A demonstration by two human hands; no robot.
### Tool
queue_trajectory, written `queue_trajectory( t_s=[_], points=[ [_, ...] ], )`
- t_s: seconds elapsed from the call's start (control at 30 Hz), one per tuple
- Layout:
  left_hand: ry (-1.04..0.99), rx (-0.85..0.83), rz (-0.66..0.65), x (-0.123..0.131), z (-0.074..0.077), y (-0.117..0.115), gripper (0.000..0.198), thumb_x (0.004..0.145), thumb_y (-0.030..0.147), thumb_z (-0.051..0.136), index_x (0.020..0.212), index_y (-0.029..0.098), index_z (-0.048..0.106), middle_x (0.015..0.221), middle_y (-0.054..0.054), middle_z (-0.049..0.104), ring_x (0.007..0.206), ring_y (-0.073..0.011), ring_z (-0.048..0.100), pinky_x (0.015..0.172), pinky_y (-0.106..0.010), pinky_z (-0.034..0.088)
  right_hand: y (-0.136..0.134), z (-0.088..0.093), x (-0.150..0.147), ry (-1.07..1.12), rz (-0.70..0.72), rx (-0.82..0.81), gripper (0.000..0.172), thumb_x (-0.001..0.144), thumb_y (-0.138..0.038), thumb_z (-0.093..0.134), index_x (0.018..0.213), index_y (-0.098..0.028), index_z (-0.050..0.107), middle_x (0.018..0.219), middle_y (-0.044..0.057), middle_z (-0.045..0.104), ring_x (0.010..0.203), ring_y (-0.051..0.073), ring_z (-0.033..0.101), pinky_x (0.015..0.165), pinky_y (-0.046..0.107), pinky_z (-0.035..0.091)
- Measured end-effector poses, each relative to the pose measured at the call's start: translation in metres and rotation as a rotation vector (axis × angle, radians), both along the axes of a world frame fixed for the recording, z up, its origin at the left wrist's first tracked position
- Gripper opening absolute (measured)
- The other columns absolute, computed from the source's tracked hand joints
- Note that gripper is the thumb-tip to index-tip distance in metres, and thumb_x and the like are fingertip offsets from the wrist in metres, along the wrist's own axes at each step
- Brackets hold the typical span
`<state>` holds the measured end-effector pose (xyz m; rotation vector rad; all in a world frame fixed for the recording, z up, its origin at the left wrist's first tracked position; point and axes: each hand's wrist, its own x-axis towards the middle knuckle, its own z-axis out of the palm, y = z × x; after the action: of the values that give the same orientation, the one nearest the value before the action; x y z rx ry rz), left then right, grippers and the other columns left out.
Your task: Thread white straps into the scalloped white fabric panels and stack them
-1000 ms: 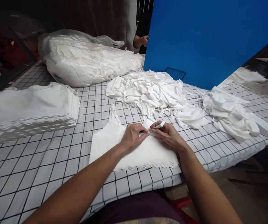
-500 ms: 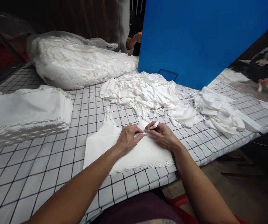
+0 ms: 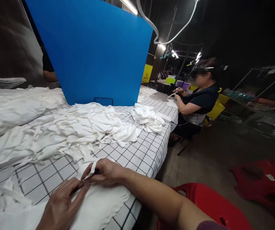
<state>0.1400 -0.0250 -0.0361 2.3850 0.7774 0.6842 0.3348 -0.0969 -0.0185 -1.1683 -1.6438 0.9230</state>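
Note:
A white garment piece (image 3: 103, 201) with a wavy lower edge lies on the checked tablecloth (image 3: 149, 147) at the near edge. My left hand (image 3: 64, 198) pinches its upper edge between thumb and fingers. Touching it on the right, my right hand (image 3: 103, 171) is closed on the same edge, with a narrow white strap (image 3: 93, 167) looped over its fingers. Thin straps (image 3: 11, 195) lie loose at the garment's left end. Just beyond the hands spreads a heap of white garments (image 3: 80, 127).
A blue board (image 3: 91, 54) stands across the table behind the heap. A smaller white pile (image 3: 148, 118) lies to its right. Another person (image 3: 197, 99) sits at the far right side, handling white cloth. Red stools (image 3: 206, 207) stand at the lower right.
The view has swung to the right, bringing the seated person and red stools into sight and losing the stack on the left. Both hands keep hold of the garment's edge.

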Motion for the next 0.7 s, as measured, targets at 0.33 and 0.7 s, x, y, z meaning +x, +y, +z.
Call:
queue_trajectory(
  t_s=[0.33, 0.7],
  points=[
    [0.028, -0.035, -0.005, 0.004, 0.013, -0.01, 0.025, 0.084, 0.044, 0.06, 0.077, 0.02, 0.064, 0.079, -0.003, 0.066, 0.079, -0.0222, 0.062, 0.074, -0.033, 0.048, 0.003, 0.018, -0.003, 0.295, -0.127, -0.126, 0.044, 0.075, -0.058, 0.074, 0.078, -0.016, 0.062, 0.085, 0.003, 0.068, 0.08, 0.014, 0.061, 0.073, 0.025, 0.047],
    [-0.032, 0.054, 0.112, 0.007, 0.015, -0.029, 0.046, 0.079, 0.022, 0.072, 0.116, 0.021, 0.046, 0.111, -0.008, 0.055, 0.106, -0.0255, 0.055, 0.094, -0.045, 0.048, 0.09, 0.065, 0.012, 0.066, -0.309, -0.202, 0.035, 0.084, -0.049, 0.064, 0.079, -0.015, 0.057, 0.087, 0.009, 0.074, 0.07, 0.011, 0.06, 0.063, 0.023, 0.042]
  ],
)
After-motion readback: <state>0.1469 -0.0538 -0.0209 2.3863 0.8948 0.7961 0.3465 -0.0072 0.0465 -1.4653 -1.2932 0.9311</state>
